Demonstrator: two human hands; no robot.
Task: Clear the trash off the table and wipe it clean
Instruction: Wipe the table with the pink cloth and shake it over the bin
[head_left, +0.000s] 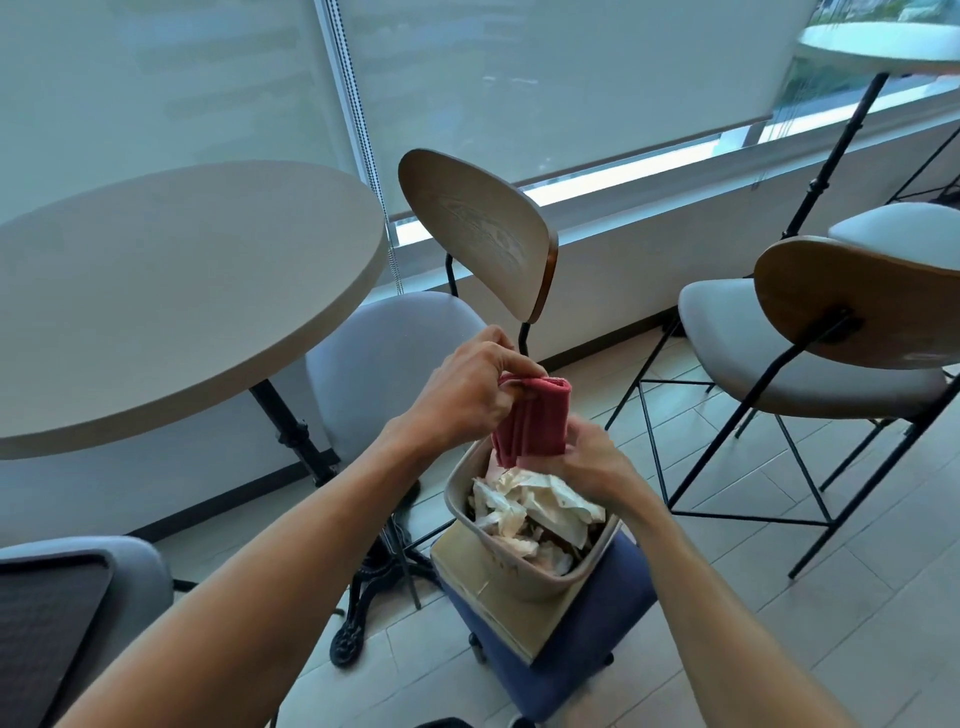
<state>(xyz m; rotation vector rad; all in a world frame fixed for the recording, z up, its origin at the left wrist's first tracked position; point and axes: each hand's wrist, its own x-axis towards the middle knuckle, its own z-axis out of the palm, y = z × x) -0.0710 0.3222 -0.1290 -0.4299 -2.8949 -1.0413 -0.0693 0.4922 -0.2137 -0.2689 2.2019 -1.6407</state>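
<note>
At the near left corner a grey chair seat (104, 587) with a dark pad (47, 623) on it is seen, cut off by the edge. Just past it one round table (171, 291) is seen, with a pale top and a black iron leg (363, 566). Its left side is cut off. Behind the table one chair (415, 332) with a curved wooden back is seen by the window.

In the middle, two hands are held close together above the bin. One folded red cloth (530, 415) is held between them. The top of the cloth is gripped by the left hand (467, 389), with fingers curled over it. The bottom of the cloth is pinched by the right hand (587, 462). Part of the cloth is hidden by the fingers.

Under the hands one beige bin (519, 577) is seen, filled with crumpled white paper trash (540, 504). The pieces are too bunched up to be counted. The bin is set on a flat cardboard piece (498, 608), which lies on one blue stool (566, 660).

To the right two more chairs are seen, a nearer one (810, 358) and a far one (904, 234), partly hidden. At the far right a second round table (883, 47) is cut off.
</note>
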